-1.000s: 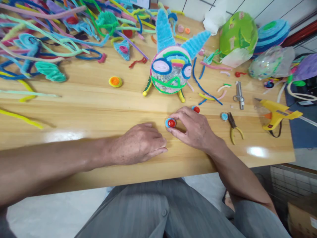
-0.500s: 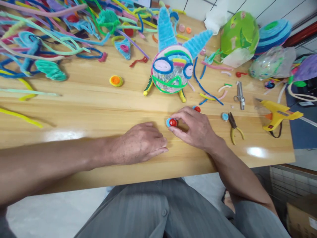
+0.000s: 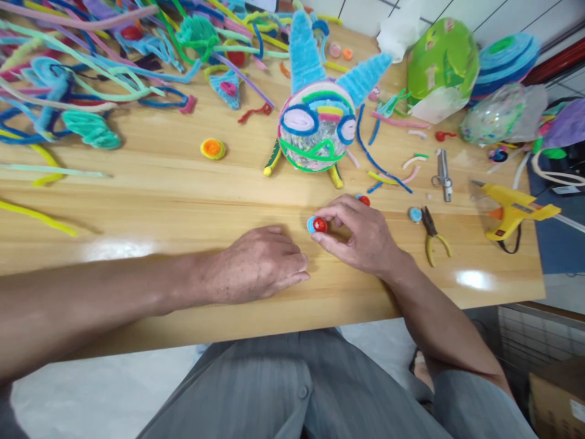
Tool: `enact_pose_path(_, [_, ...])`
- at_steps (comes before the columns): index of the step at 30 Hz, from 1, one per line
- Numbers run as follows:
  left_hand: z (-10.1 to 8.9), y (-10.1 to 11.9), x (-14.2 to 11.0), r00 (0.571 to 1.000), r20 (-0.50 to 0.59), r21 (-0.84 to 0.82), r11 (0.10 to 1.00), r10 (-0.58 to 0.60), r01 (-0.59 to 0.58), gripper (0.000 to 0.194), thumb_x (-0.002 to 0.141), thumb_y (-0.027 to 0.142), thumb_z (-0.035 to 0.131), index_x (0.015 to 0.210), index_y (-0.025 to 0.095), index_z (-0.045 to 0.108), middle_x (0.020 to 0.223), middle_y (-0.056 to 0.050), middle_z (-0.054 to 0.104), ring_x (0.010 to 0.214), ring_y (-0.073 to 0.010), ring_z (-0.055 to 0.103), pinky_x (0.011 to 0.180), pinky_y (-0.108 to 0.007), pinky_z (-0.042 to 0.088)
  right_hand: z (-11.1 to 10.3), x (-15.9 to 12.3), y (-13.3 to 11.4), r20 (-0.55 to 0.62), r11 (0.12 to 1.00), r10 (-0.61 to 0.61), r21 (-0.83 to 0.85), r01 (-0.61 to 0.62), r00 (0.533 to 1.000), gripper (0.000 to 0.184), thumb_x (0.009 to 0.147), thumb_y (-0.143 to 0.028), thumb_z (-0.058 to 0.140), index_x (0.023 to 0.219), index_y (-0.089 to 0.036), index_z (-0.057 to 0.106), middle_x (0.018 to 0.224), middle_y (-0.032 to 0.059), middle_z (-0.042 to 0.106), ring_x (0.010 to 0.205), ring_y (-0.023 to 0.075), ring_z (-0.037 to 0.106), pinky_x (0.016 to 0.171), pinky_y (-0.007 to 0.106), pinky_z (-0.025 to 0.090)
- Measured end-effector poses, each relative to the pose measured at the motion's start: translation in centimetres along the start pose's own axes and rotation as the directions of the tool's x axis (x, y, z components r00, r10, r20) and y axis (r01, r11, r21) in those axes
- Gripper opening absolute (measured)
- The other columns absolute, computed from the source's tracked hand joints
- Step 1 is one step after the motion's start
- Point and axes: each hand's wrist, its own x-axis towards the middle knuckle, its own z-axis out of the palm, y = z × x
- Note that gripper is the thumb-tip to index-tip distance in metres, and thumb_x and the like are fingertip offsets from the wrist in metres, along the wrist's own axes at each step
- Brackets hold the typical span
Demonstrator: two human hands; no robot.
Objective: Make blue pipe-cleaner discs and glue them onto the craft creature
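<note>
Between the thumb and forefinger of my right hand [image 3: 359,235] is a small blue disc with a shiny red centre [image 3: 317,225], on or just above the wooden tabletop [image 3: 173,207]. My left hand [image 3: 265,265] rests on the wood to its left, back upward, fingers curled under, so I cannot see whether anything is in them. Behind my right hand's knuckles a second red-and-blue piece [image 3: 364,200] partly shows. Beyond the hands stands a round figure [image 3: 315,128] covered in pipe cleaners, with blue pointed ears and a green mouth.
On the right lie a yellow glue gun [image 3: 514,210], yellow-handled pliers [image 3: 432,235], a blue coil [image 3: 415,214] and a silver tool [image 3: 443,175]. Many loose pipe cleaners [image 3: 100,73] cover the far left. A yellow-orange disc [image 3: 212,149] sits left of the figure; a green container [image 3: 441,64] stands behind.
Almost nothing differs. Both hands stay in place, and the right still pinches the red-centred disc.
</note>
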Motion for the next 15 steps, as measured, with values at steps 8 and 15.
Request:
enact_pose_path(8, [0.0,0.0,0.0,1.0,0.004,0.005,1.0,0.002,-0.002,0.039,0.111,0.031,0.048,0.076,0.019,0.06,0.071,0.0,0.069,0.065,-0.0143,0.062,0.077,-0.033,0.047,0.3,-0.1,0.1,-0.034,1.0,-0.02,-0.014,0.019,0.999,0.021,0.096,-0.033,0.071,0.112,-0.021,0.068,0.1,0.0082,0.074,0.081,0.0199,0.068,0.073,0.035,0.054])
enact_pose_path(15, [-0.1,-0.2,-0.1,1.0,-0.029,-0.02,1.0,0.011,-0.012,0.039,0.111,0.033,0.049,0.076,0.019,0.062,0.07,0.0,0.068,0.066,-0.0153,0.061,0.075,-0.032,0.046,-1.2,0.2,-0.5,-0.216,0.975,0.193,0.154,-0.162,0.957,0.02,0.098,-0.036,0.068,0.082,-0.023,0.068,0.074,-0.001,0.069,0.064,0.0141,0.059,0.064,0.031,0.05])
